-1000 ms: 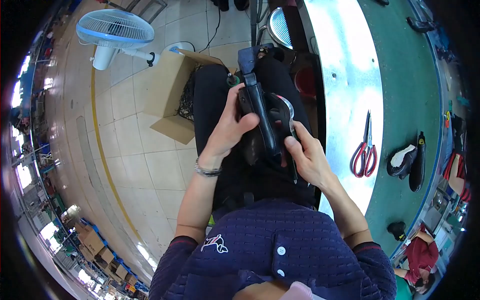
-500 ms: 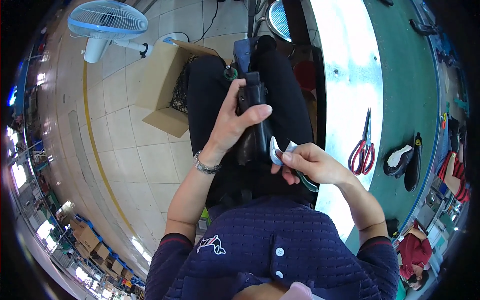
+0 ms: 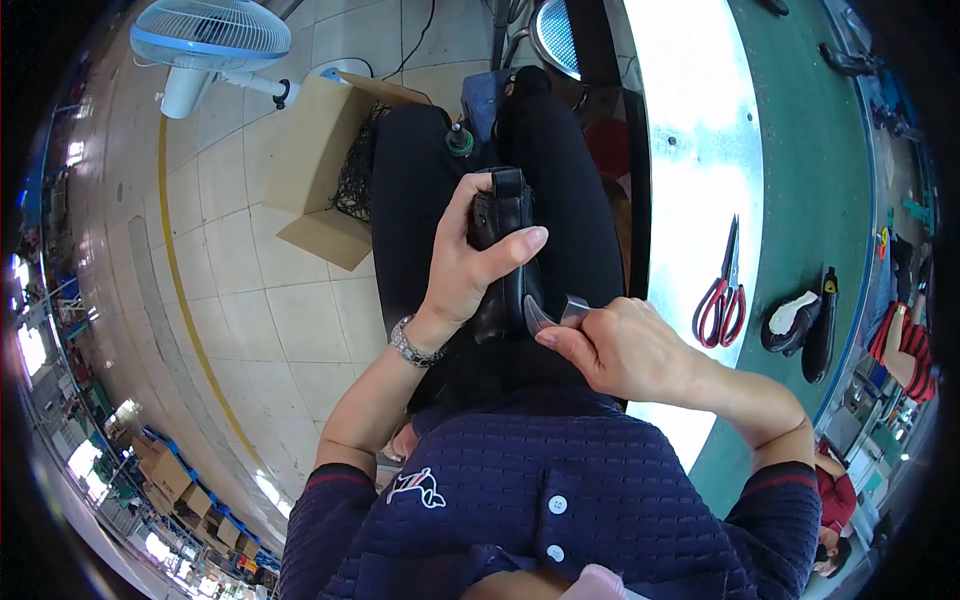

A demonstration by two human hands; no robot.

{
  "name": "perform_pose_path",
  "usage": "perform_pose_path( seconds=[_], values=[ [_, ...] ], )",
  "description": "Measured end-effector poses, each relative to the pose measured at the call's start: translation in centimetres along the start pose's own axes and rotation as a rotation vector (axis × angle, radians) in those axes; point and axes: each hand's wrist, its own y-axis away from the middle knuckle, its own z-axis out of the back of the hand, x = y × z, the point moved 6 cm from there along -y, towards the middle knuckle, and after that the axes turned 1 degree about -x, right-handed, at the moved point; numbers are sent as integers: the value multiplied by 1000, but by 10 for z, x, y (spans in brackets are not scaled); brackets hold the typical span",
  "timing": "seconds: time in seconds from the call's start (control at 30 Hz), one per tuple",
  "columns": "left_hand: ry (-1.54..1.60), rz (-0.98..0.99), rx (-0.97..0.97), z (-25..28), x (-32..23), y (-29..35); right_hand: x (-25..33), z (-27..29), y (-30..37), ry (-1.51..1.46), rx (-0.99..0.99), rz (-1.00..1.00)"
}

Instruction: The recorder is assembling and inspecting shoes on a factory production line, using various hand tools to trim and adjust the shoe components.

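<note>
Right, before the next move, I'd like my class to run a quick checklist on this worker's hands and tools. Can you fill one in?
1. Black item gripped by the left hand: ok.
2. Hooked metal tool held in the right hand: ok.
3. Visible gap between the hooked metal tool and the left hand: ok.
4. Hooked metal tool touching the black item: cannot tell.
5. Scissors on the metal surface, blades pointing away from the worker: ok.
</note>
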Motion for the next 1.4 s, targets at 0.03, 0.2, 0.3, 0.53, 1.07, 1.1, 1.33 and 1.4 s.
perform_pose_path(
  seconds=[0.03,0.2,0.3,0.53,1.07,1.1,1.33,1.4],
  values=[
    [2,7,-8,-1,-1,-2,-2,-2,0,-52,-51,-14],
    [29,7,-38,4,4,-9,-15,-23,-1,-138,-273,-15],
    [11,12,-17,3,3,-7,-15,-16,0,-137,-328,18],
    [-9,-24,11,1,6,-4,-12,7,-8,-43,140,-96],
    [127,-18,361,35,94,-36,-46,-3,-2,-734,-158,-141],
    [135,68,367,30,92,-38,-55,9,1,-727,-242,-175],
    [666,553,242,13,39,-28,-153,90,16,228,-874,-385],
    [640,422,227,41,53,-21,-160,92,16,272,-859,-461]
  ],
)
